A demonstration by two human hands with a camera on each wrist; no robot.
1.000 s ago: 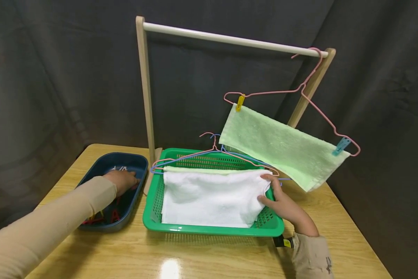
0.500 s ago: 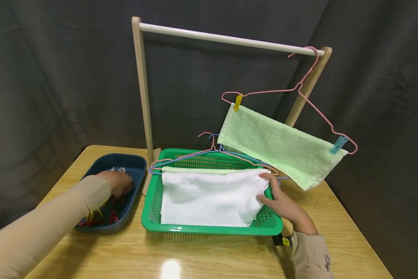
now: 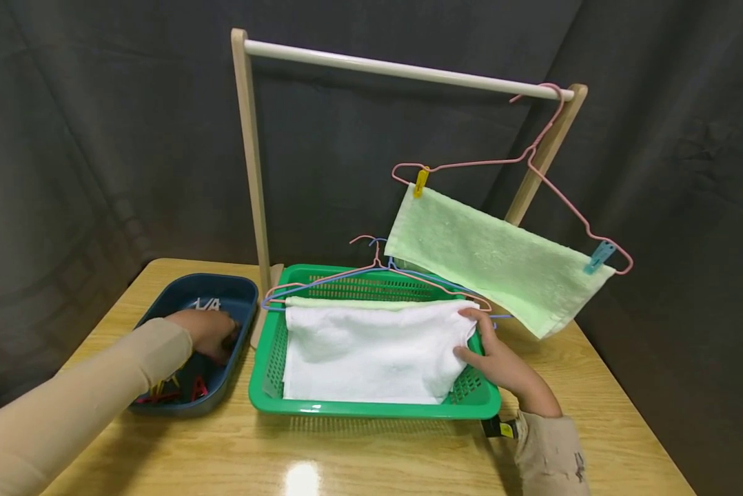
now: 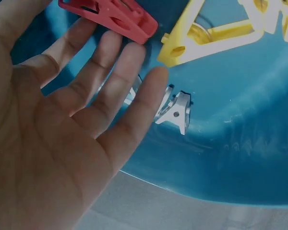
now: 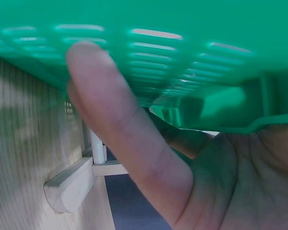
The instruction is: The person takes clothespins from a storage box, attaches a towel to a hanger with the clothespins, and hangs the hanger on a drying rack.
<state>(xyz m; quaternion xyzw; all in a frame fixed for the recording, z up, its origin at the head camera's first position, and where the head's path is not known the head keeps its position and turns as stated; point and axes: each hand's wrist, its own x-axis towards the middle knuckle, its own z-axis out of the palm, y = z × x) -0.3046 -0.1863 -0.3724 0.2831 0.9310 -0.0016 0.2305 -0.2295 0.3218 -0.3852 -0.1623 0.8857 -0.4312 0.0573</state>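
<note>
My left hand [image 3: 207,333] reaches down into a dark blue bin [image 3: 247,282] of clothespins. The left wrist view shows its fingers loosely extended, tips near a red clothespin [image 4: 113,17] and beside a yellow clothespin [image 4: 209,36]; whether they touch cannot be told. White clothespins [image 4: 175,112] lie past the fingertips. My right hand [image 3: 508,365] holds the right edge of a white towel [image 3: 371,355] with thumb and forefinger, at the rim of a green basket [image 3: 371,409]. Its other fingers lie outside the slotted wall in the right wrist view. A pink hanger [image 3: 340,272] and a blue hanger [image 3: 436,279] lie behind the towel.
A rack with a white rail [image 3: 396,67] stands behind the basket. On its right end hangs a pink hanger [image 3: 557,186] with a light green towel [image 3: 495,255], clipped by a yellow clothespin [image 3: 420,182] and a blue clothespin [image 3: 599,257]. Wooden table [image 3: 378,461] underneath.
My left hand has drawn slightly left and toward me within the bin, its fingers dipping lower. The right hand stays on the towel's edge. The whole head view has shifted slightly.
</note>
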